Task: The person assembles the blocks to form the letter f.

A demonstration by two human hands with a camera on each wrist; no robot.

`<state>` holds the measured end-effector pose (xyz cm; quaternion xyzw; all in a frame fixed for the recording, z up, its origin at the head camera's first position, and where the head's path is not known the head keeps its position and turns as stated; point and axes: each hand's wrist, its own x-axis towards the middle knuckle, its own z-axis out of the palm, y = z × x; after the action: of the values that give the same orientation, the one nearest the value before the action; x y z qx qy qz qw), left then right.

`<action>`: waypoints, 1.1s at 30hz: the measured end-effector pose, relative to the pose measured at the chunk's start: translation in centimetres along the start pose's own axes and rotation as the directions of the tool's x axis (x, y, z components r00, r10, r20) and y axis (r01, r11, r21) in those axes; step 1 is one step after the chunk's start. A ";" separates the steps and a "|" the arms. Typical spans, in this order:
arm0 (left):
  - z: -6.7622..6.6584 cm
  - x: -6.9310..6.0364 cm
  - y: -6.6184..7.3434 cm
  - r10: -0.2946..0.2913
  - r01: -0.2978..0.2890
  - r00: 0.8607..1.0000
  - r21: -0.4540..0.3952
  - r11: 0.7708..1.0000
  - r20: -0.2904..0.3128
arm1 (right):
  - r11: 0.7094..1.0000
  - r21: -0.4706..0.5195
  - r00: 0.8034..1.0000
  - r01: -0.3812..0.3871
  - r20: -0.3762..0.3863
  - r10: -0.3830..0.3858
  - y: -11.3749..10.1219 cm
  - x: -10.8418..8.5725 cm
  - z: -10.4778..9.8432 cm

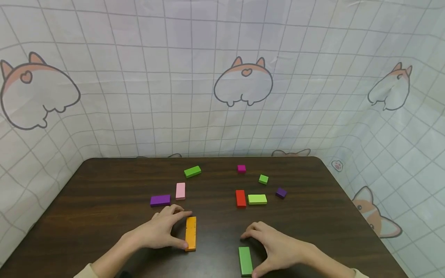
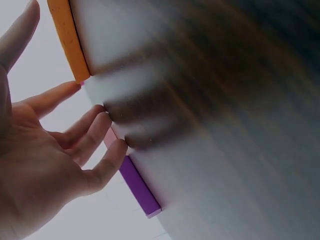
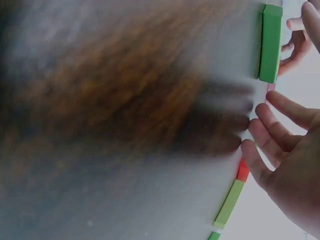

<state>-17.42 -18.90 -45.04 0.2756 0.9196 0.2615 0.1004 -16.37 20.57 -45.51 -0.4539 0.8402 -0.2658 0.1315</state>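
Left hand [image 1: 161,229], one: lower left of centre; grip released, fingers loosely spread about the orange block [image 1: 191,233], thumb at its lower end, index fingertip by its upper end; firm contact there, cannot tell.

Right hand [image 1: 276,247], one: lower right of centre; grip released, thumb beside the lower right corner of the long green block [image 1: 245,261], other fingertips just past its upper end.

Both blocks: flat on the dark wood-grain desk [image 1: 104,185], orange left of green, well apart.

Progress, by my judgement: early. Each hand is placed at a block; a firm hold, a lift and any joining of pieces are not yet done.

Loose blocks, eight, unheld: purple block [image 1: 160,200] and pink block [image 1: 180,191], just above the left hand and the closest obstacles to it; red block [image 1: 240,199] and lime block [image 1: 257,199], side by side right of centre; bright green block [image 1: 192,172], magenta block [image 1: 241,168], small green block [image 1: 263,179], dark purple block [image 1: 281,193], higher up.

Backdrop: grid-print cloth [image 1: 156,77] with corgi figures, behind the desk.
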 end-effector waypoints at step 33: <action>0.0 -0.1 1.2 -0.037 0.035 0.998 0.040 0.999 0.044 | 0.965 -0.256 0.998 0.063 -0.014 -0.069 -1.1 0.2 0.5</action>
<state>-16.77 -18.09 -44.38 0.2669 0.9268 0.2351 0.1203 -15.44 19.75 -45.32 -0.4919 0.8532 -0.1646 0.0535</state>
